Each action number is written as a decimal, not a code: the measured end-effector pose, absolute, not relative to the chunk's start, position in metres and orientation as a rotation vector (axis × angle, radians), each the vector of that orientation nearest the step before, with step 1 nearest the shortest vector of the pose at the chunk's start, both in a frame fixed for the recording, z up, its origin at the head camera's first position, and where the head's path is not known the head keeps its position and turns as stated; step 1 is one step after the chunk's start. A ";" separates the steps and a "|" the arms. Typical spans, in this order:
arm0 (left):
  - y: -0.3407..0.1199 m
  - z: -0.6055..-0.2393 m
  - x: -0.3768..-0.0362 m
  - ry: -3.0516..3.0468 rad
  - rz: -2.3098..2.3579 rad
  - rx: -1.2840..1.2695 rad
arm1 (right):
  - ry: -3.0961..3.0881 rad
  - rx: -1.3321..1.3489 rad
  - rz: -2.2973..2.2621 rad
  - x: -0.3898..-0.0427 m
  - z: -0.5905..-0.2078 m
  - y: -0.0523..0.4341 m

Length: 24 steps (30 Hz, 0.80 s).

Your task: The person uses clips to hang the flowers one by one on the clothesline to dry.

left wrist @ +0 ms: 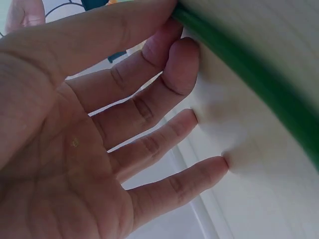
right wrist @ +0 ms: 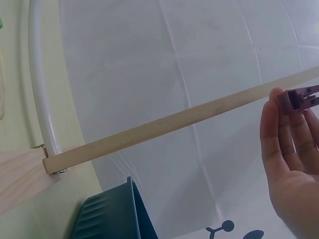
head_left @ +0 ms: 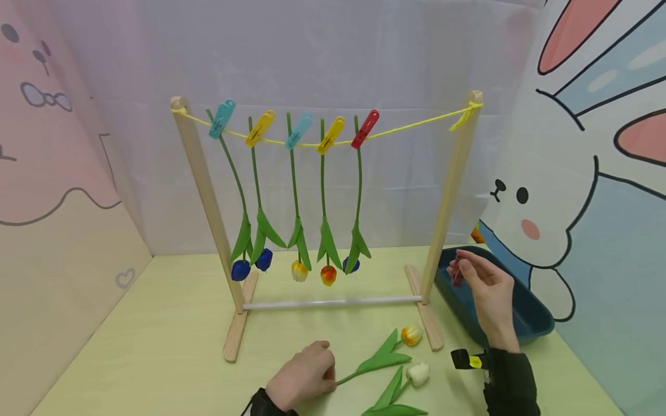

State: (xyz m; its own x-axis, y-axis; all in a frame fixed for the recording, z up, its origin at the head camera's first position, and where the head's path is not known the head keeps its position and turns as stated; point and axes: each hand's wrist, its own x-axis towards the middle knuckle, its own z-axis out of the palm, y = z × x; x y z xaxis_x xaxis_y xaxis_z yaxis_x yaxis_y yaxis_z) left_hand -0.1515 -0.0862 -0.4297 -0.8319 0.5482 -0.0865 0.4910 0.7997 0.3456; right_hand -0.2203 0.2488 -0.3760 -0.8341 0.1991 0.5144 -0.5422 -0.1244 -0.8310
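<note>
I am standing a wooden rack [head_left: 208, 196] with five hung tulips on the pale green bench [head_left: 156, 323], cartoon walls around. My left hand [head_left: 304, 375] is pinching a tulip stem [head_left: 347, 377] lying on the bench; my right hand [head_left: 486, 289] is pinching a dark peg [head_left: 457, 271] over the tray [head_left: 531, 323]. I judge a firm, level hold is keeping the stem from slipping.

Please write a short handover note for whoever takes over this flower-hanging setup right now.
Left hand: pinching the stem of the orange tulip lying on the table.
Right hand: fingers hold a dark red clothespin above the blue tray.
Done: five tulips hang head-down from clips on the yellow string.
Left: the orange tulip and the white tulip on the table.
</note>
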 end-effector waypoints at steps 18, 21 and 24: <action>-0.094 -0.420 -0.156 2.733 0.596 0.829 | -1.640 0.345 2.006 -0.220 -0.376 0.246; -0.093 -0.415 -0.156 2.788 0.559 0.817 | -1.626 0.273 2.004 -0.220 -0.375 0.245; -0.091 -0.408 -0.153 2.941 0.468 0.792 | -1.616 0.216 1.989 -0.220 -0.375 0.245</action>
